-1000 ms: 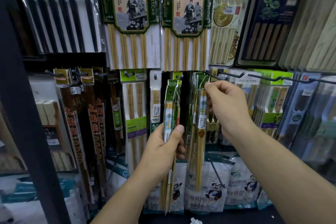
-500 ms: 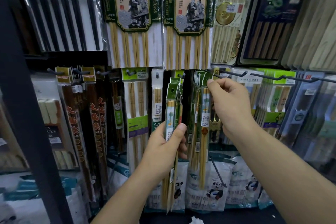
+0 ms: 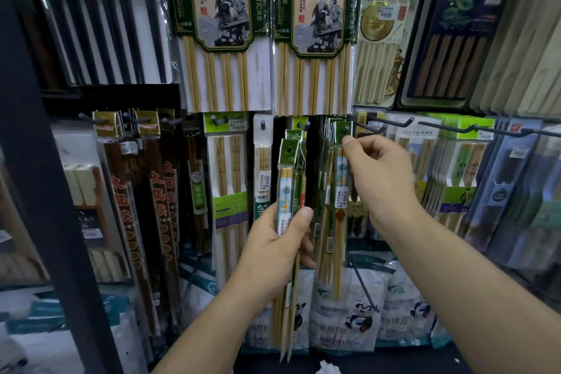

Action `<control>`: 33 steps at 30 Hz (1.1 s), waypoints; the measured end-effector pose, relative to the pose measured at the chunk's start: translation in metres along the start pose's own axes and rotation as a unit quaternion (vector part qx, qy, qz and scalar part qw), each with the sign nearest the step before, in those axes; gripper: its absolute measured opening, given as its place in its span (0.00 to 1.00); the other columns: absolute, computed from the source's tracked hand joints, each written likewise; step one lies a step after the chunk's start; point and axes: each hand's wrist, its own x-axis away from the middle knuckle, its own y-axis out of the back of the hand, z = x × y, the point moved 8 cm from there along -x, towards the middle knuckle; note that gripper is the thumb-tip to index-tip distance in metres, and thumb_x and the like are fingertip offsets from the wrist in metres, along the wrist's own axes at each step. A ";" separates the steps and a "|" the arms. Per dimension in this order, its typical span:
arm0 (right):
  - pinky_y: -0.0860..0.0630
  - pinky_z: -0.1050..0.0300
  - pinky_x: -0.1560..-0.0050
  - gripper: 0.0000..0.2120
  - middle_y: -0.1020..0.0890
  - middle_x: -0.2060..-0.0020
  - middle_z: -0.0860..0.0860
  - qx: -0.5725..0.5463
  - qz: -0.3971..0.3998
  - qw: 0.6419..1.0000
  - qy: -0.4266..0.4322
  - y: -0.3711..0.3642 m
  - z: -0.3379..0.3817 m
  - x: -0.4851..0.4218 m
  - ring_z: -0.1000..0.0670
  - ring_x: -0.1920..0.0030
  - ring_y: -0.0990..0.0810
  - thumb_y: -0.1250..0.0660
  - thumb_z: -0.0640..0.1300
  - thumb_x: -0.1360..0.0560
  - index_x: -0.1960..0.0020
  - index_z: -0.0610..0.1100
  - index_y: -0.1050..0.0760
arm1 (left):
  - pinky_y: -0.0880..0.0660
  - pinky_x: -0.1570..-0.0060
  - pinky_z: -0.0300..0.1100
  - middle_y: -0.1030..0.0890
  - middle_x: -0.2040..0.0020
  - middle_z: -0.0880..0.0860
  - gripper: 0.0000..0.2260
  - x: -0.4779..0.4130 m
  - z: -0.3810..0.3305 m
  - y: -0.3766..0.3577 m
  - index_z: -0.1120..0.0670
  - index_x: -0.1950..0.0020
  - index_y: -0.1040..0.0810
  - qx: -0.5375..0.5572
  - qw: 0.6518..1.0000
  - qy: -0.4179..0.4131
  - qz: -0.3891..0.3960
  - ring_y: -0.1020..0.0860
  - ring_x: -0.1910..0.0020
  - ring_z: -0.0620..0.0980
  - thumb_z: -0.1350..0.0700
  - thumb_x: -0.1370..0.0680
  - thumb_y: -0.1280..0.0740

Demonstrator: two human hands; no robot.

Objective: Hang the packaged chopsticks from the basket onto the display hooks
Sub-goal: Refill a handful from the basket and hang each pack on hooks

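My left hand (image 3: 280,240) grips a small bundle of green-topped chopstick packs (image 3: 288,179) upright in front of the display, thumb across their front. My right hand (image 3: 379,173) pinches the upper part of one more green-topped pack (image 3: 339,209), which hangs among several like it. That pack's green header sits at a dark display hook (image 3: 346,130); the hook's tip shows through the header hole. The basket is out of view.
Large hot-pot chopstick packs (image 3: 226,27) hang above. Long bare hooks (image 3: 391,123) stick out to the right of my right hand. Dark red packs (image 3: 158,200) hang left, beside a black upright post (image 3: 45,176). Panda-printed bags (image 3: 349,310) stand below.
My right hand has lifted the pack slightly up toward the hook. My left hand has stayed about where it was with its bundle.
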 end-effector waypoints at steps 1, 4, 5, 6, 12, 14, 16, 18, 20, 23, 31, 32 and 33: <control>0.29 0.61 0.65 0.11 0.26 0.72 0.57 0.005 -0.004 1.000 0.002 0.001 -0.002 0.002 0.58 0.70 0.28 0.30 0.51 0.21 0.60 0.48 0.21 | 0.20 0.66 0.43 0.22 0.65 0.53 0.15 0.000 0.000 0.000 0.56 0.47 0.23 -0.002 1.000 0.000 0.002 0.21 0.65 0.51 0.44 0.20 0.32; 0.28 0.60 0.62 0.08 0.23 0.67 0.56 -0.005 -0.039 0.999 -0.001 0.011 -0.006 0.013 0.62 0.69 0.27 0.29 0.50 0.21 0.56 0.48 0.21 | 0.19 0.66 0.44 0.21 0.66 0.52 0.15 0.003 -0.003 -0.003 0.54 0.45 0.23 0.003 1.000 0.004 0.014 0.21 0.67 0.49 0.44 0.22 0.31; 0.28 0.61 0.62 0.07 0.23 0.68 0.56 -0.013 -0.044 0.999 -0.001 0.013 -0.006 0.018 0.62 0.69 0.26 0.29 0.50 0.21 0.56 0.49 0.21 | 0.19 0.67 0.44 0.20 0.66 0.51 0.16 0.004 -0.003 -0.005 0.54 0.44 0.23 0.007 1.000 0.006 0.019 0.20 0.67 0.49 0.43 0.23 0.31; 0.27 0.62 0.63 0.07 0.22 0.68 0.56 -0.018 -0.032 0.999 -0.002 0.013 -0.006 0.023 0.62 0.69 0.26 0.29 0.49 0.21 0.56 0.49 0.21 | 0.20 0.67 0.43 0.20 0.66 0.51 0.17 0.005 -0.004 -0.007 0.55 0.43 0.24 0.013 1.000 0.007 0.026 0.20 0.68 0.49 0.43 0.24 0.31; 0.25 0.70 0.65 0.03 0.15 0.62 0.55 -0.066 0.158 0.985 -0.035 -0.011 -0.008 0.051 0.60 0.63 0.18 0.30 0.45 0.21 0.50 0.49 0.17 | 0.19 0.69 0.44 0.19 0.64 0.51 0.16 0.006 -0.010 -0.023 0.57 0.42 0.24 0.039 0.998 0.005 0.053 0.18 0.66 0.51 0.49 0.24 0.32; 0.25 0.70 0.66 0.03 0.16 0.64 0.55 -0.088 0.136 0.985 -0.055 -0.004 -0.009 0.048 0.59 0.65 0.19 0.30 0.43 0.20 0.49 0.48 0.18 | 0.19 0.69 0.45 0.18 0.63 0.52 0.15 0.006 -0.011 -0.026 0.57 0.42 0.23 0.045 0.997 0.009 0.054 0.18 0.65 0.51 0.49 0.24 0.31; 0.26 0.68 0.66 0.03 0.16 0.66 0.53 -0.106 0.144 0.981 -0.074 0.000 -0.010 0.047 0.58 0.65 0.19 0.31 0.44 0.20 0.50 0.47 0.17 | 0.19 0.68 0.45 0.17 0.62 0.53 0.16 0.006 -0.009 -0.030 0.57 0.42 0.23 0.044 0.997 0.017 0.056 0.17 0.64 0.52 0.48 0.24 0.29; 0.25 0.66 0.67 0.07 0.18 0.66 0.50 -0.115 0.163 0.977 -0.079 0.001 -0.010 0.047 0.55 0.66 0.20 0.31 0.45 0.20 0.55 0.47 0.17 | 0.19 0.67 0.46 0.16 0.60 0.54 0.19 0.006 -0.007 -0.034 0.57 0.42 0.23 0.047 0.997 0.024 0.056 0.17 0.63 0.53 0.45 0.24 0.28; 0.26 0.65 0.69 0.10 0.20 0.67 0.49 -0.122 0.154 0.977 -0.084 0.006 -0.010 0.045 0.55 0.68 0.22 0.31 0.44 0.20 0.60 0.49 0.17 | 0.18 0.66 0.47 0.16 0.58 0.56 0.20 0.006 -0.004 -0.037 0.54 0.43 0.21 0.053 0.997 0.030 0.046 0.16 0.61 0.55 0.42 0.26 0.27; 0.25 0.61 0.69 0.13 0.22 0.68 0.51 -0.138 0.114 0.980 -0.084 0.017 -0.006 0.033 0.54 0.68 0.24 0.33 0.44 0.19 0.62 0.52 0.19 | 0.16 0.61 0.48 0.13 0.54 0.55 0.10 0.005 0.001 -0.038 0.45 0.50 0.17 0.054 0.997 0.045 0.028 0.14 0.55 0.56 0.41 0.24 0.31; 0.23 0.48 0.60 0.10 0.25 0.68 0.51 -0.084 0.012 0.996 -0.017 0.044 0.009 -0.001 0.50 0.65 0.26 0.33 0.46 0.18 0.58 0.47 0.21 | 0.21 0.65 0.39 0.19 0.64 0.48 0.19 0.000 0.003 -0.035 0.56 0.45 0.20 0.020 0.999 0.035 0.011 0.20 0.65 0.47 0.42 0.24 0.34; 0.22 0.46 0.58 0.10 0.25 0.67 0.51 -0.079 0.006 0.997 -0.016 0.045 0.009 -0.003 0.50 0.65 0.26 0.33 0.46 0.18 0.58 0.46 0.21 | 0.21 0.65 0.40 0.19 0.65 0.49 0.20 0.000 0.003 -0.036 0.57 0.44 0.20 0.026 0.999 0.036 0.020 0.20 0.66 0.48 0.42 0.24 0.34; 0.21 0.45 0.57 0.09 0.25 0.67 0.50 -0.071 0.003 0.997 -0.016 0.046 0.009 -0.004 0.50 0.64 0.26 0.33 0.46 0.19 0.57 0.46 0.21 | 0.20 0.65 0.41 0.19 0.65 0.50 0.20 0.000 0.003 -0.037 0.57 0.43 0.21 0.031 0.998 0.038 0.027 0.20 0.66 0.49 0.42 0.24 0.34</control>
